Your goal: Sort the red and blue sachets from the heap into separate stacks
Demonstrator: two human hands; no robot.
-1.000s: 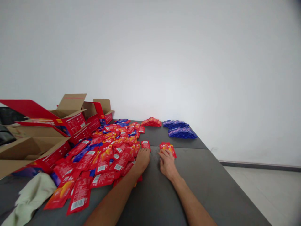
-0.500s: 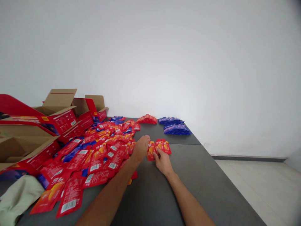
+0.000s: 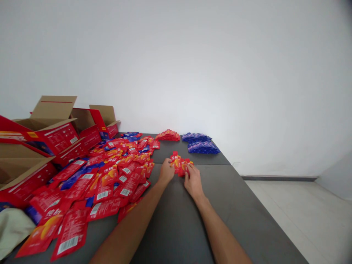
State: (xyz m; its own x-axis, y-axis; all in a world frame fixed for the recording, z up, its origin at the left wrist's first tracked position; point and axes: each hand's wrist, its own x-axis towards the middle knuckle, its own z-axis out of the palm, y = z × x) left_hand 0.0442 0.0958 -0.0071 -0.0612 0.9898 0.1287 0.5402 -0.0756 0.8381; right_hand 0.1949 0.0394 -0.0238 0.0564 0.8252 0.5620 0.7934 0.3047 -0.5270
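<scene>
Several small red pouches [image 3: 176,161] with orange fruit pictures overlap in front of me on the dark table. My left hand [image 3: 167,171] is closed on the left edge of the leftmost one, its fingers bent round it. At the lower right of the same group, my right hand [image 3: 193,180] has its thumb and fingers closed on the red pouches, covering part of them. Left of my hands spreads a loose heap of red pouches [image 3: 108,176], mixed with blue ones, some showing barcodes.
Behind my hands lie a row of red pouches [image 3: 168,135] and two rows of blue pouches [image 3: 203,147]. Open red cardboard boxes [image 3: 59,137] line the left side. A pale cloth [image 3: 13,229] lies at the lower left. The table's edge [image 3: 265,207] runs down the right.
My left hand still grips a red pouch, now set against the others. Both hands are closer round the group, and the view has shifted slightly to the right.
</scene>
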